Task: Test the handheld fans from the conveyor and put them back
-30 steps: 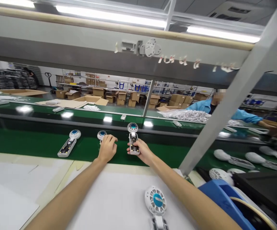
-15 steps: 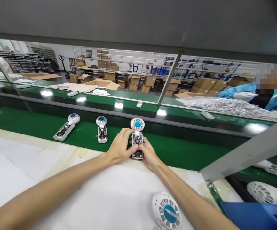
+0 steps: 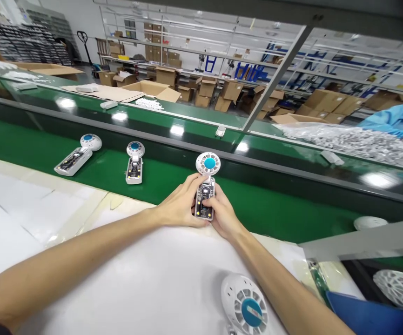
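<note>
Between my two hands is a white handheld fan (image 3: 208, 164) with a blue hub; its handle is uncovered, showing a dark circuit board. My left hand (image 3: 182, 201) is wrapped round the handle's left side, its fingers reaching up near the neck. From the right, my right hand (image 3: 224, 210) grips the same handle, its thumb lying over the circuit board. Some fingertips are hidden behind the handle. Another fan (image 3: 252, 311) with a blue hub lies on the white work surface (image 3: 124, 279), close to my right forearm.
Two similar open-handled fans (image 3: 134, 163) (image 3: 77, 154) lie on the green belt (image 3: 168, 174) to the left. A grey post (image 3: 369, 239) slants across the right, by a blue bin (image 3: 365, 314). Beyond the belt's rail, small white parts (image 3: 355, 142) are heaped near a person in blue (image 3: 390, 118).
The view has shifted and tilted. Both hands still hold the fan; my left fingers have moved along the handle, and my right thumb now rests over the board.
</note>
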`<state>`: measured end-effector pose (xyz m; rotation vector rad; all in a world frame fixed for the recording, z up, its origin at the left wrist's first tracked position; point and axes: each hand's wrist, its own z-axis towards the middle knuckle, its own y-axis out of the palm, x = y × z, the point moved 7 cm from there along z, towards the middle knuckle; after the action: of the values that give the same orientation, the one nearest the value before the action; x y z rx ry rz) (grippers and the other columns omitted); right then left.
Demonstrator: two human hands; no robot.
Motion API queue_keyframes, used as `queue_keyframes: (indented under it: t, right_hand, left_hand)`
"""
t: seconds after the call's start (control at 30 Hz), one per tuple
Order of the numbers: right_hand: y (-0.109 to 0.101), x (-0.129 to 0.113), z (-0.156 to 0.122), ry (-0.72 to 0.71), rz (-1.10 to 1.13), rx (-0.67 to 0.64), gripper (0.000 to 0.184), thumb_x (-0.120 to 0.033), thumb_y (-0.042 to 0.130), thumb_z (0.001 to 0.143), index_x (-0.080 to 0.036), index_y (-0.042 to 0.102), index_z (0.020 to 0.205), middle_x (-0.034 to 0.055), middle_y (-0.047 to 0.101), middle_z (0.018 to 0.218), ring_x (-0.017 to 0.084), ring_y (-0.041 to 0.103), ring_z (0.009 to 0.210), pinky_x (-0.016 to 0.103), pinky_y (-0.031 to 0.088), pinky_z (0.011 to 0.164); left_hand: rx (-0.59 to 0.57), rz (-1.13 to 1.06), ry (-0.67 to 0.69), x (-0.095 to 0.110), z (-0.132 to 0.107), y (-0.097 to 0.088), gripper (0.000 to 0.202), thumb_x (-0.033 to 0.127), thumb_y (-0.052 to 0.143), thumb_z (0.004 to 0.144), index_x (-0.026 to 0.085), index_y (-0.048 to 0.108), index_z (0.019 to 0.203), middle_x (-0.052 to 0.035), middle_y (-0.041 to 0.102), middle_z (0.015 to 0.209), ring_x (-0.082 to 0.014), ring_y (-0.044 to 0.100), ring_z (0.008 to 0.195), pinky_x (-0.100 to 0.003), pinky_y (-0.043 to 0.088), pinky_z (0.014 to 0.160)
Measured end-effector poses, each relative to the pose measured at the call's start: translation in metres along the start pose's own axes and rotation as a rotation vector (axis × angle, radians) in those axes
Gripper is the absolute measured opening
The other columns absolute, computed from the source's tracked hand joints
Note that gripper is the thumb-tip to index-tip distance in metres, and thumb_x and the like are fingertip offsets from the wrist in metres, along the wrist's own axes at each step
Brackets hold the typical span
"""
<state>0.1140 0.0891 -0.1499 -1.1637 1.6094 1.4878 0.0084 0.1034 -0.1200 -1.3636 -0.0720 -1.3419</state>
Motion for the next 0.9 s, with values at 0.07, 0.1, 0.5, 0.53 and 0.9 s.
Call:
queue_keyframes:
  t: [0.07,0.1,0.5,0.53,0.9]
  right_hand:
    - [-0.0001,-0.0002,0.0001,-0.006,-0.007,-0.007,0.064,-0.015,0.065,0.065,-0.026,0.047,0.125,-0.0005,0.070,0.095,0.022,0.069,0.078,0.036,0.059,0.065]
    - [-0.0001,-0.0001,0.0002,-0.006,-0.010,-0.010,0.064,-0.015,0.065,0.065,-0.026,0.047,0.125,-0.0005,0.069,0.095,0.022,0.069,0.079,0.036,0.059,0.065]
    - [-0.0007,0.0022,0.0014,-0.013,-0.030,-0.046,0.066,-0.014,0.068,0.065,-0.026,0.049,0.127,0.0010,0.068,0.103,0.021,0.069,0.082,0.033,0.058,0.065]
    - [-0.0008,0.0020,0.0011,-0.011,-0.024,-0.034,0.065,-0.016,0.069,0.065,-0.025,0.049,0.126,0.0012,0.068,0.102,0.021,0.069,0.081,0.033,0.058,0.063]
    - [0.0005,-0.0007,-0.0002,-0.016,-0.009,-0.002,0.057,-0.017,0.068,0.064,-0.024,0.053,0.119,0.0016,0.069,0.099,0.021,0.069,0.078,0.032,0.057,0.060]
  left_hand:
    - [0.007,-0.004,-0.006,-0.0006,-0.0006,0.0000,0.113,0.041,0.084,0.064,0.028,0.018,0.155,-0.0129,0.023,0.158,-0.0355,0.048,0.131,-0.051,0.051,0.104]
    - [0.012,-0.002,-0.011,-0.0009,-0.0008,-0.0002,0.112,0.040,0.083,0.064,0.028,0.018,0.155,-0.0128,0.023,0.158,-0.0353,0.048,0.131,-0.051,0.051,0.104]
    - [0.055,-0.017,-0.008,0.0023,-0.0017,-0.0066,0.105,0.038,0.084,0.064,0.022,0.026,0.150,-0.0141,0.033,0.152,-0.0326,0.045,0.134,-0.048,0.045,0.112]
    - [0.056,-0.015,-0.003,0.0029,-0.0017,-0.0067,0.104,0.038,0.084,0.064,0.022,0.027,0.150,-0.0141,0.034,0.151,-0.0322,0.046,0.134,-0.047,0.045,0.112]
    - [0.070,-0.011,0.018,0.0050,-0.0033,-0.0074,0.100,0.040,0.083,0.065,0.023,0.030,0.148,-0.0141,0.036,0.149,-0.0316,0.050,0.129,-0.046,0.051,0.104]
